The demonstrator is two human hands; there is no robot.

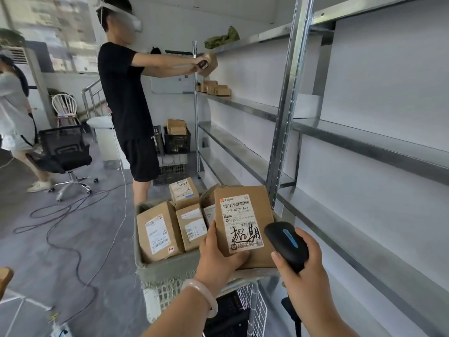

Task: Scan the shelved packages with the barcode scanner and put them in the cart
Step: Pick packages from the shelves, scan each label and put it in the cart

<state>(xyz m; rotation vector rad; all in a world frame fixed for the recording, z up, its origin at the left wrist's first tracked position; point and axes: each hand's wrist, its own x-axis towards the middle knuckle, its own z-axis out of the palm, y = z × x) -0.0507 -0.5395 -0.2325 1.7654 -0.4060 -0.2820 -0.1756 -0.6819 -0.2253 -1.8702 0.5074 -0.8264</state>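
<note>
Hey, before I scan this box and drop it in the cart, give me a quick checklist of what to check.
1. Grip: the left hand holds the package firmly: ok.
2. View: the label faces up, with the barcode uncovered: ok.
3. Tool: the right hand grips the scanner: ok.
4. Aim: scanner pointed at the barcode: cannot tell; its head sits beside the label's lower corner.
5. Room: free space in the cart among the boxes: cannot tell; the held package hides the near right part.
</note>
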